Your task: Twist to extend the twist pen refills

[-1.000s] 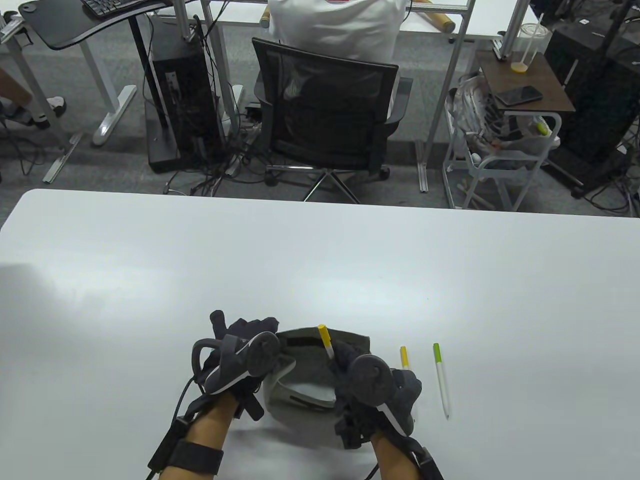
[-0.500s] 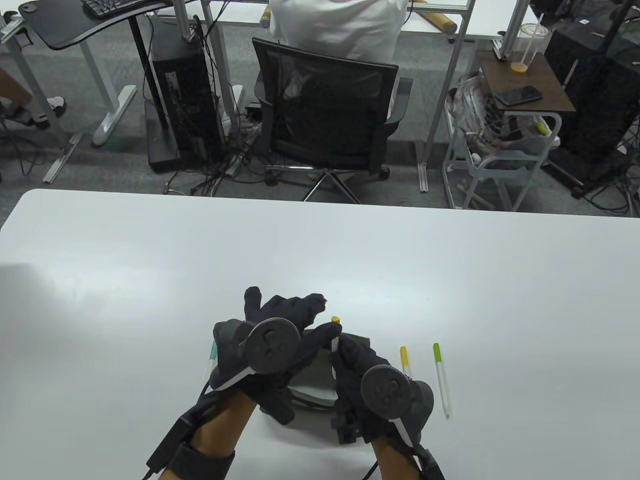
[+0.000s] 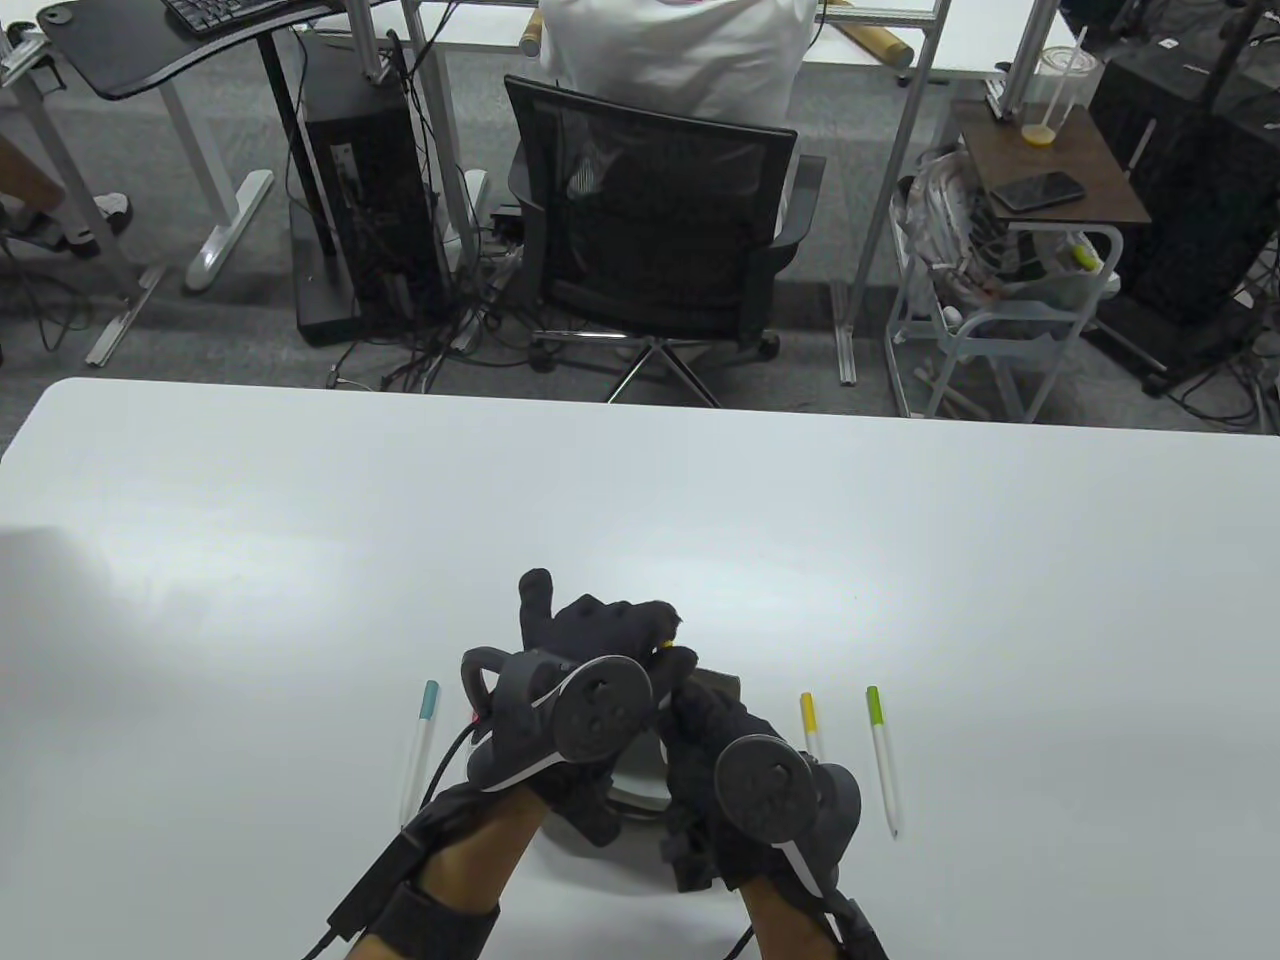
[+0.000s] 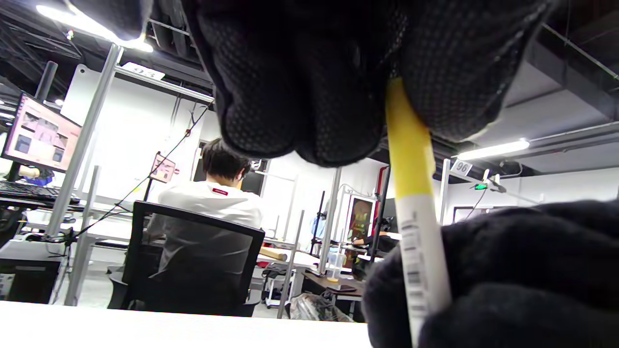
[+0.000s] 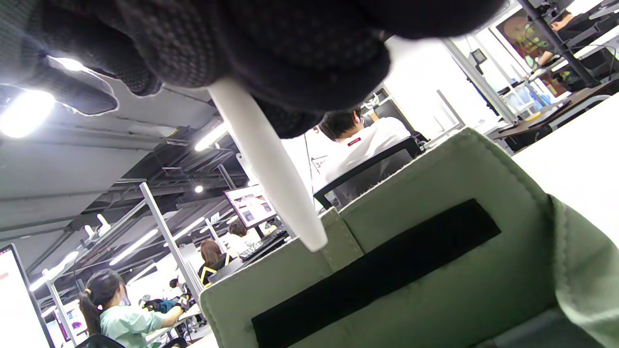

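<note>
The right hand [image 3: 745, 745] sits nearest, its fingers closed round the white barrel of the yellow-capped pen [image 4: 416, 212] and holding it upright over the grey-green fabric pouch [image 5: 435, 270]. In the right wrist view the barrel's tapered tip hangs free just above the pouch's rim — no refill point can be made out at the end, so I judge the twist not yet done. Directly above and a little farther, the left hand [image 3: 600, 640] pinches the yellow cap end between thumb and fingertips [image 4: 300, 96], the little finger sticking up clear.

So the pen's long axis runs near vertical, leaning slightly away, between the two hands: right below on the barrel, left above on the cap. The coming move turns on that line — the cap should rotate about it while the barrel stays locked (a grip too loose below would let the whole pen spin).

To the left, apart from the hands, a teal-capped pen [image 3: 420, 735] lies on the white table [image 3: 300, 560]; to the right lie another yellow-capped pen [image 3: 810, 715], partly hidden by the right hand, and beside it a green-capped pen [image 3: 882, 755], all pointing roughly away. Beyond the hands the tabletop gives free room out to its far edge.
</note>
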`<state>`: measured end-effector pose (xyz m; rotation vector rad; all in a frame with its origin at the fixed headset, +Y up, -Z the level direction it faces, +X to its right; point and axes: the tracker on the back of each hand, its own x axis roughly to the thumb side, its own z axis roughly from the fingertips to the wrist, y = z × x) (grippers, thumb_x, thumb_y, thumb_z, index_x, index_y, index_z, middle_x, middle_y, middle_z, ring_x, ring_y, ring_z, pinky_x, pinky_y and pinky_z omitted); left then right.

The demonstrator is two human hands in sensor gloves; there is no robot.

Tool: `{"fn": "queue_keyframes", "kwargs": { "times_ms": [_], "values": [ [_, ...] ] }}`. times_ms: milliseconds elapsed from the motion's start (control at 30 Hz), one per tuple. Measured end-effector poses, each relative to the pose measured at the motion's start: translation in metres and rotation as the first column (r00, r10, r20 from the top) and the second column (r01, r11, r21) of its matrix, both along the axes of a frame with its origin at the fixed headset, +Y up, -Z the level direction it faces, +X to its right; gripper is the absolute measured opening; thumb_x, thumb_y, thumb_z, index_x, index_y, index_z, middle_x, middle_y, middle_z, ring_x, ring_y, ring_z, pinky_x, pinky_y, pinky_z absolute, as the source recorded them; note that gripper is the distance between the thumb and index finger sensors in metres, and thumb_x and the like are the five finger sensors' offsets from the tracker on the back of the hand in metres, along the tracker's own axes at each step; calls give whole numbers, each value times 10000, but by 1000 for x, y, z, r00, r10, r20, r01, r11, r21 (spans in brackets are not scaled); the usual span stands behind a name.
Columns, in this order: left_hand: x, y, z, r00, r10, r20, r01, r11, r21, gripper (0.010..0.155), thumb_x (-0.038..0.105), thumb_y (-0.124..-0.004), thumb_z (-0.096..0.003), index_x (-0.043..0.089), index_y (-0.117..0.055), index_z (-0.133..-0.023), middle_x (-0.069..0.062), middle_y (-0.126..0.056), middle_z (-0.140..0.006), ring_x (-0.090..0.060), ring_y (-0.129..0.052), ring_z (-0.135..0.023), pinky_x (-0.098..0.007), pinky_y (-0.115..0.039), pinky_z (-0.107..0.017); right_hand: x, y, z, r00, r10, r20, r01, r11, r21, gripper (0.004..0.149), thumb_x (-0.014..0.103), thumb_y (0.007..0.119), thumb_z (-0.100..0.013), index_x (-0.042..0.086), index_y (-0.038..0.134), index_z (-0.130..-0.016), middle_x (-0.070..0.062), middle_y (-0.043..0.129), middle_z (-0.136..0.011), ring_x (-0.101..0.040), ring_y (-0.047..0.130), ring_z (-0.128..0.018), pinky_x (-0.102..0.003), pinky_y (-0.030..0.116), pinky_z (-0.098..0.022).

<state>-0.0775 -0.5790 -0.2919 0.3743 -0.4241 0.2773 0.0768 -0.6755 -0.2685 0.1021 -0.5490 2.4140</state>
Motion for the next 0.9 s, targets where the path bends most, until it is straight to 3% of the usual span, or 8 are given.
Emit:
{"fn": "queue_keyframes", "kwargs": {
  "times_ms": [667,900],
  "values": [
    [-4,-10,-2,994,46,97,-43,999,-34,447,296,-845,-507,179,-855,-939,-63,-1026,-821,-305,-1005,-748,-778,-471,-689,1,-1,-2,1000,-2,-1,2,1000,-27,441,331,788,-336,207,882,-748,-57,996,-613,-80,981,-252,-245,849,-171],
    [-11,-16,-10,952,188,243,-148,974,-173,463,210,-764,-529,254,-781,-989,-33,-941,-953,-313,-918,-882,-762,-454,-710,2,0,-2,999,-34,-19,33,999,-31,442,311,771,-337,216,873,-757,-54,991,-629,-81,980,-255,-247,849,-173]
  ]
}}
